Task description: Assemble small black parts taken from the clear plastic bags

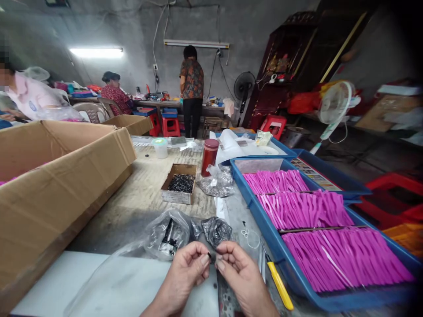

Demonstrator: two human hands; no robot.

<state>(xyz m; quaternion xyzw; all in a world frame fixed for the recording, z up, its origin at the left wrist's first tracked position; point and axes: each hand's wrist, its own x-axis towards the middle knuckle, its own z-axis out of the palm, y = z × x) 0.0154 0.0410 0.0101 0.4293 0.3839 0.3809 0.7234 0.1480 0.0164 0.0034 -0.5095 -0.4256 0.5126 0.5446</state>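
Observation:
My left hand [190, 273] pinches a tiny black piece [209, 255] between thumb and forefinger, low in the middle of the view. Close beside it, my right hand [239, 275] also has thumb and fingertips pressed together; whatever is in them is too small to name. Just beyond my hands lie a clear plastic bag [168, 235] with black parts inside and a black plastic bag [217, 231]. A screwdriver with a yellow handle [280, 286] rests to the right of my right hand, next to a loose white elastic loop [253, 239].
A blue tray [264, 224] of magenta strips stands on the right, a large cardboard box [66, 198] on the left. Farther back are a small box of black pins [180, 182], a red flask [210, 156] and a bag of small metal parts [216, 185]. Several people are beyond the table.

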